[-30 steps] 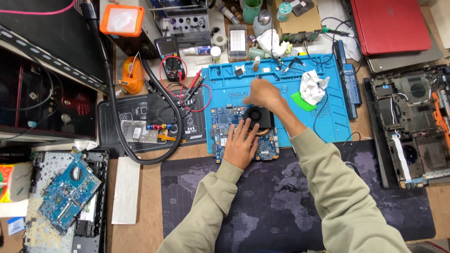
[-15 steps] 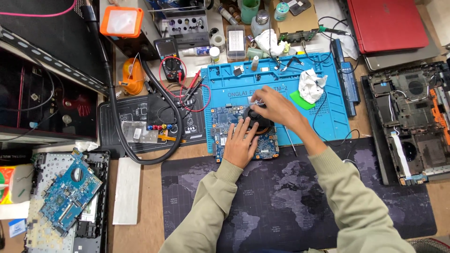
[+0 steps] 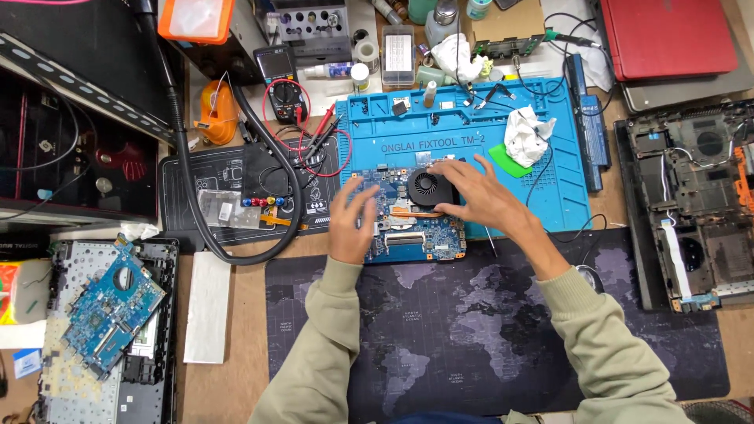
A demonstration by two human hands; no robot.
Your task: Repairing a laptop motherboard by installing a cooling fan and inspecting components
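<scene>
A blue laptop circuit board (image 3: 408, 235) lies across the near edge of a blue silicone work mat (image 3: 471, 129) and a dark map-printed desk mat (image 3: 471, 338). On the board sits a black round cooling fan (image 3: 427, 187) with a copper heat pipe (image 3: 412, 211). My left hand (image 3: 351, 224) rests flat on the board's left edge with its fingers spread. My right hand (image 3: 481, 196) grips the fan's right side, fingertips on the housing and thumb by the copper pipe.
A crumpled white tissue (image 3: 526, 133) and a green pry card (image 3: 510, 166) lie on the blue mat. A multimeter (image 3: 283, 88) with red leads is at the back left. An opened laptop base (image 3: 691, 212) lies right, a red laptop (image 3: 667, 35) behind. A second blue board (image 3: 110, 310) lies left.
My right hand has slid off the top of the fan to its right side, uncovering it. My left hand has shifted left to the board's left edge.
</scene>
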